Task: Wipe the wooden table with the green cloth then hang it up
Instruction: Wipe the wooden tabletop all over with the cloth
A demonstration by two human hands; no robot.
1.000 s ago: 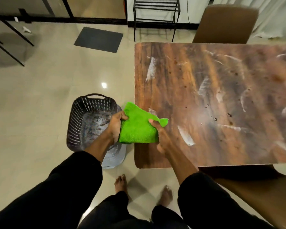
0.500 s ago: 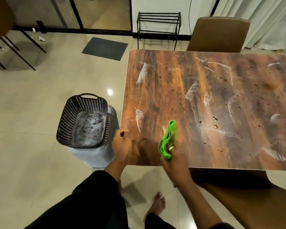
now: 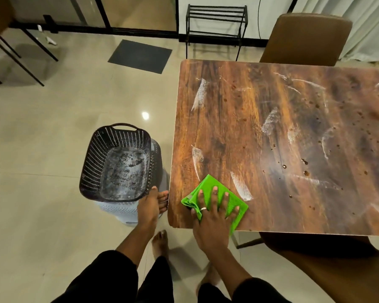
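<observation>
Wooden worktop [image 3: 271, 127], streaked with white smears. The green cloth [image 3: 208, 182] lies folded at its 7 o'clock corner. Right hand [image 3: 214, 213] presses flat on the cloth, fingers spread straight. Left hand [image 3: 150, 206], at the cloth's 9 o'clock, fingers extended, holds nothing, beside a dark basket [image 3: 118, 162].

This looks like the dining area of a home; a wooden desk [image 3: 260, 127] with smears and spots stands on a glossy tiled floor [image 3: 42, 138]; a brown padded chair [image 3: 304, 38] sits at its far side and a second chair [image 3: 326, 265] at the near side; pale curtains [image 3: 368, 25] hang in the far right corner; a black metal rack [image 3: 216, 25] stands against the white wall; a dark mat [image 3: 140, 55] lies before a glass door [image 3: 140, 12]; a dark perforated basket [image 3: 116, 162] stands beside the desk; the person's foot [image 3: 160, 243] is bare.
</observation>
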